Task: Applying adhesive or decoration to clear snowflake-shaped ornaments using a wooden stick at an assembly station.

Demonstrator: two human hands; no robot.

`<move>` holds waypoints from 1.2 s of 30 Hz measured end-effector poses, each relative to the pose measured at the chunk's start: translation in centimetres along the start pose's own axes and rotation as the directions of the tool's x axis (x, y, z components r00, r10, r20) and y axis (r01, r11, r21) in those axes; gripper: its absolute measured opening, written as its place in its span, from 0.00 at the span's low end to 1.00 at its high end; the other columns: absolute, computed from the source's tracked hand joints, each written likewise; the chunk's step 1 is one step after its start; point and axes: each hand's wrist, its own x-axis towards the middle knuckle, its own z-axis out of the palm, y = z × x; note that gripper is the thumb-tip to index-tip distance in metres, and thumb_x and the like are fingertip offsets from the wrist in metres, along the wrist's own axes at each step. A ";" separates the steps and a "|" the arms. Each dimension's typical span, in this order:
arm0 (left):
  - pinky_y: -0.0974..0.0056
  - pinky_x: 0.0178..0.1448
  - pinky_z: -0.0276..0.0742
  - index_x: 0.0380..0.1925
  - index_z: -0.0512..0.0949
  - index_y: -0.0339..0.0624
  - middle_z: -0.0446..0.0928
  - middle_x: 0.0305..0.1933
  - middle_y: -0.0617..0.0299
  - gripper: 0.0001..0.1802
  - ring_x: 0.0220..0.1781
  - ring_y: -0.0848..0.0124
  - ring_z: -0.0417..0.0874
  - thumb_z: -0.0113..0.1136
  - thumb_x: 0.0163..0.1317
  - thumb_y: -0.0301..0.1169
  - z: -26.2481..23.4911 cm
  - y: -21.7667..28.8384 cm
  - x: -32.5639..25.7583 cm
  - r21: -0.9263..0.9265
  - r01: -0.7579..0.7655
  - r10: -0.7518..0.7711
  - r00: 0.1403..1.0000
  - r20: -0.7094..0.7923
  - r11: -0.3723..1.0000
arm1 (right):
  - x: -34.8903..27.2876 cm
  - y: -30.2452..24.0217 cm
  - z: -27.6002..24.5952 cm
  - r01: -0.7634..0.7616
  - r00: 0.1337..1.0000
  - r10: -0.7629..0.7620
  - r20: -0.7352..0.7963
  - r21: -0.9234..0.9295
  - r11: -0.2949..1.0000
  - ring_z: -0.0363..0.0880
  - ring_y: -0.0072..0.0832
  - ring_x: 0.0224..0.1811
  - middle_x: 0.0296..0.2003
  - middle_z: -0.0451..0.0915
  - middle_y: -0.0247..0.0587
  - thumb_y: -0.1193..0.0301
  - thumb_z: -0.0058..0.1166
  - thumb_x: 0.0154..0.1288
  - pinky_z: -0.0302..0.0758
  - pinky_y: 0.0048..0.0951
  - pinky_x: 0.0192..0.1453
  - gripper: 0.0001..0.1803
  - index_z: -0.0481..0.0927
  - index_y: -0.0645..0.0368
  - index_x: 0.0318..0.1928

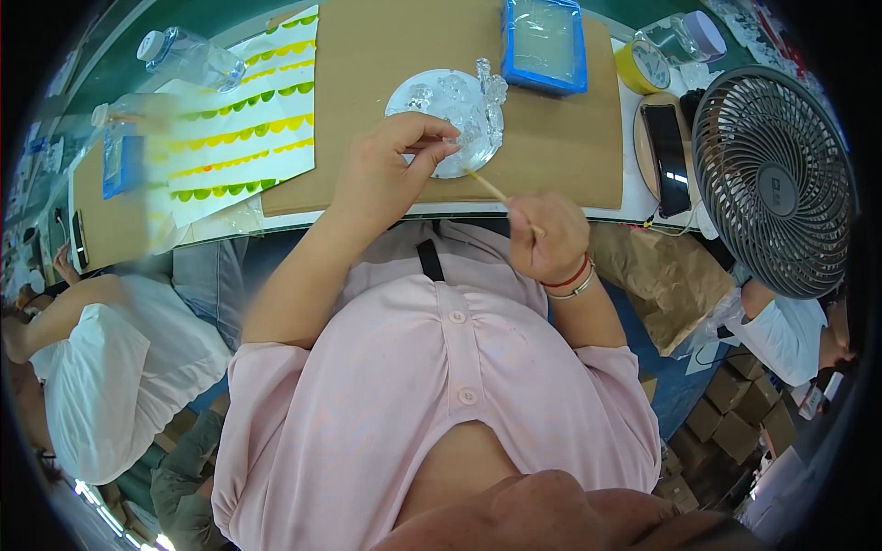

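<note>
A round white plate (pixel 447 168) lies on the cardboard in front of me, with several clear, glassy pieces (pixel 452 89) on it. Along its right side stands a knobbly clear piece (pixel 491 106), taller than the others. My left hand (pixel 390 161) is over the plate's near left edge, thumb and index finger pinched together. Whatever is between those fingertips is too small and clear to make out. In my right hand (pixel 551 234) is a thin wooden stick (pixel 487 186), closed in the fingers. Its pale tip points up and left to the plate's near edge, close to the left fingertips.
Cardboard (pixel 367 37) covers the table's middle. A blue-edged box (pixel 544 46) stands behind the plate. To the right are a yellow tape roll (pixel 643 67), a phone (pixel 665 156) and a fan (pixel 776 184). Left lie a patterned sheet (pixel 243 119) and a bottle (pixel 193 60). People sit either side.
</note>
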 end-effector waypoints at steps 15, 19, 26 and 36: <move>0.66 0.39 0.78 0.34 0.82 0.39 0.82 0.33 0.58 0.08 0.36 0.69 0.84 0.68 0.53 0.24 0.0 0.3 0.6 0.080 -0.087 0.091 0.995 -0.049 0.993 | 0.7 5.6 0.1 -0.290 0.945 0.281 -0.167 -0.032 0.957 0.79 0.26 0.22 0.23 0.80 0.41 0.76 0.48 0.70 0.74 0.24 0.26 0.07 0.77 0.64 0.33; 0.67 0.42 0.77 0.34 0.83 0.39 0.83 0.34 0.60 0.07 0.36 0.71 0.83 0.68 0.54 0.23 -0.7 0.8 0.7 0.154 -0.139 0.150 0.987 -0.059 0.978 | 1.8 5.5 -0.3 -0.246 0.923 0.276 -0.268 0.139 0.959 0.80 0.28 0.24 0.25 0.81 0.44 0.75 0.45 0.71 0.75 0.25 0.28 0.08 0.77 0.65 0.37; 0.69 0.44 0.78 0.34 0.83 0.38 0.84 0.34 0.60 0.05 0.37 0.72 0.85 0.66 0.56 0.23 -5.3 1.1 8.1 0.238 -0.057 0.080 0.993 -0.087 0.970 | -3.8 3.1 -3.1 0.049 0.947 -0.020 -0.320 0.080 0.996 0.83 0.36 0.30 0.32 0.83 0.42 0.61 0.46 0.73 0.77 0.35 0.32 0.14 0.78 0.58 0.46; 0.63 0.47 0.77 0.43 0.82 0.41 0.83 0.42 0.52 0.12 0.39 0.62 0.84 0.62 0.61 0.33 -8.6 -6.3 25.3 0.467 -0.005 0.243 0.860 -0.449 0.884 | -4.2 2.6 -0.4 0.080 0.992 -0.085 0.097 0.059 0.995 0.80 0.37 0.30 0.35 0.82 0.42 0.75 0.59 0.56 0.75 0.31 0.30 0.11 0.80 0.58 0.42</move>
